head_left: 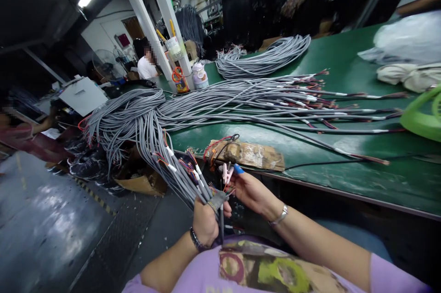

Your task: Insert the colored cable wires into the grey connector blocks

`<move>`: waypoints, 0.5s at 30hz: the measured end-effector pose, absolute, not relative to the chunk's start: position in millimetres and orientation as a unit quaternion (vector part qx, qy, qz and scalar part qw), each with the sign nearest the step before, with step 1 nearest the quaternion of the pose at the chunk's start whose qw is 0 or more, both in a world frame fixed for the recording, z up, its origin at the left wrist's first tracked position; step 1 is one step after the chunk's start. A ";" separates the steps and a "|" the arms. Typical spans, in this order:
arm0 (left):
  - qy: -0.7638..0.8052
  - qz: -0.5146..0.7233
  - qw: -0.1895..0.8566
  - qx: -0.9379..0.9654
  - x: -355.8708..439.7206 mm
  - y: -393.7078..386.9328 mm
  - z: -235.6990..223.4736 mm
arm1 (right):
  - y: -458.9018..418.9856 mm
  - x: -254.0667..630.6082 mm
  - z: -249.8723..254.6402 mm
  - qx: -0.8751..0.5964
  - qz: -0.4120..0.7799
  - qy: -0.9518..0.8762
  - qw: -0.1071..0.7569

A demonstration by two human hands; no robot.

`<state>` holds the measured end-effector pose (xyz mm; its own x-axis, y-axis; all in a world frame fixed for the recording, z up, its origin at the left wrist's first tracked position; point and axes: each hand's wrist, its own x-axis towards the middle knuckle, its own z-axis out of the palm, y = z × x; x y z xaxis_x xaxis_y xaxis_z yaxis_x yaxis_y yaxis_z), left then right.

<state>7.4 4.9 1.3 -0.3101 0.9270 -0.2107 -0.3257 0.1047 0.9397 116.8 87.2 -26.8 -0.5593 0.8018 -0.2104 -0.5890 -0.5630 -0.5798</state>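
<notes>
My left hand [206, 223], with a dark bracelet at the wrist and worn grey wrapping [217, 200] over a digit, is closed round a bunch of grey cables [188, 187]. White sleeves and thin coloured wires show at the cable ends. My right hand [253, 193] has a blue cover on one fingertip and a silver bangle. Its fingers pinch thin wires [230, 190] at the cable ends just beside my left hand. A pale pink clip [227, 174] stands by those fingertips, in front of a taped brown block [257, 155] with red and black leads at the table edge.
Long grey cables [213, 100] lie across the green table [358, 146], draping off its left end. Behind them is a coiled cable bundle [265, 56]. A light green plastic item [422, 114] and plastic bag [409, 38] are at right. A cardboard box [141, 178] stands below. Other people are at left.
</notes>
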 end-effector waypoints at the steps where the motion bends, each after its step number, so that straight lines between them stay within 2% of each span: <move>1: 0.537 0.608 0.514 0.280 7.7 6.3 0.6 | 87.9 115.9 -28.5 -0.232 0.849 -0.235 0.412; 5: 0.539 0.605 0.514 0.282 9.0 10.5 -0.3 | 89.1 111.5 -30.7 -0.234 0.834 -0.260 0.426; 11: 0.553 0.601 0.506 0.277 9.7 11.7 -1.4 | 90.4 107.1 -22.5 -0.225 0.862 -0.217 0.400; 15: 0.558 0.598 0.508 0.271 9.0 10.5 -6.0 | 92.0 105.0 -22.9 -0.242 0.852 -0.193 0.422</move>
